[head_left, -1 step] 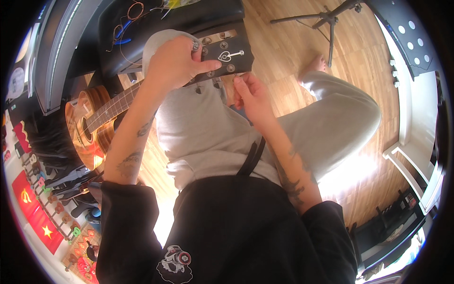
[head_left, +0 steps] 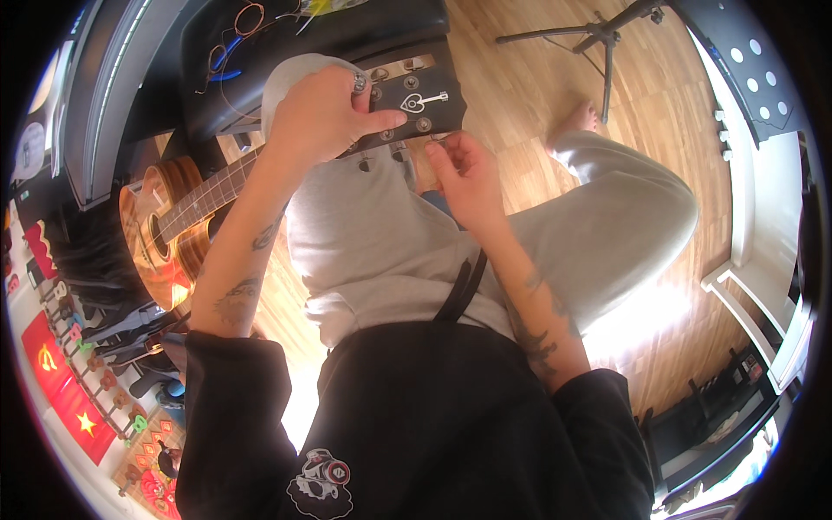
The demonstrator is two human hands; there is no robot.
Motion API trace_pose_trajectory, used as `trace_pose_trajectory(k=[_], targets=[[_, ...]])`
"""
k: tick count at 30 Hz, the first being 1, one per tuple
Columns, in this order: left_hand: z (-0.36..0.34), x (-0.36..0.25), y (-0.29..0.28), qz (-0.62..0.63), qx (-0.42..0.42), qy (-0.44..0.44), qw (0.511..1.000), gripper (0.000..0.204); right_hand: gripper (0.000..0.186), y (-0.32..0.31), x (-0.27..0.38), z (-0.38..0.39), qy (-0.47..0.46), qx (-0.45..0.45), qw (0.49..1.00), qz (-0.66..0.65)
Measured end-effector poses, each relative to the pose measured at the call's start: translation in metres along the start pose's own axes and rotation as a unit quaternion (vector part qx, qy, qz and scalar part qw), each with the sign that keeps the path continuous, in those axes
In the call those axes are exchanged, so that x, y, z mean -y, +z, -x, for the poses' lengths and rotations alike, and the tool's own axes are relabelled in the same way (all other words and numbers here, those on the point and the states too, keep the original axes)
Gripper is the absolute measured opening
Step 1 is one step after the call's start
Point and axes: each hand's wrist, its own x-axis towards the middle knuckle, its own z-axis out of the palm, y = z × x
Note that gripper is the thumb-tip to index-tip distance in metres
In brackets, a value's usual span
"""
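Note:
A dark guitar headstock (head_left: 425, 108) with a white key emblem and metal tuners lies over my grey-trousered left leg. The wooden guitar body (head_left: 147, 217) is at the left, its neck passing under my left forearm. My left hand (head_left: 325, 113) grips the headstock, thumb across its face. My right hand (head_left: 459, 173) is closed in a pinch at the headstock's lower edge, beside a tuner; exactly what is between the fingertips is too small to make out.
A black padded seat (head_left: 347, 26) at the top carries coiled wire and blue-handled pliers (head_left: 227, 54). A black tripod stand (head_left: 598, 39) stands on the wooden floor. A white frame (head_left: 737, 295) is at the right; guitars and cases (head_left: 130, 338) crowd the left.
My right hand's fingers and thumb have shifted very slightly at the headstock's edge. The left hand and guitar look the same.

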Motion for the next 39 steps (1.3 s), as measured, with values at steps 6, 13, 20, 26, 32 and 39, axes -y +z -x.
trace_pose_trajectory(k=[6,13,20,26,32,39], targets=[[0.0,0.001,0.001,0.0,-0.012,0.002,1.0,0.057,0.027,-0.015,0.007,0.0,0.1,0.032,0.99,-0.097],[-0.001,0.004,-0.004,-0.024,0.012,-0.016,1.0,0.052,0.025,-0.003,-0.008,-0.004,0.161,0.062,0.936,-0.307],[0.003,0.008,-0.002,0.026,-0.024,0.029,0.999,0.05,0.018,0.002,0.008,0.002,-0.045,-0.065,0.992,0.101],[0.01,0.01,-0.005,0.1,-0.015,0.02,0.995,0.039,0.024,-0.005,0.008,-0.001,0.036,-0.01,0.999,-0.031],[0.024,0.012,0.001,0.155,-0.104,0.039,0.982,0.028,0.052,-0.009,0.01,0.002,0.212,0.106,0.943,-0.232],[0.033,0.015,0.003,0.154,-0.184,0.049,0.97,0.046,0.053,-0.011,0.011,0.0,0.247,0.189,0.89,-0.333]])
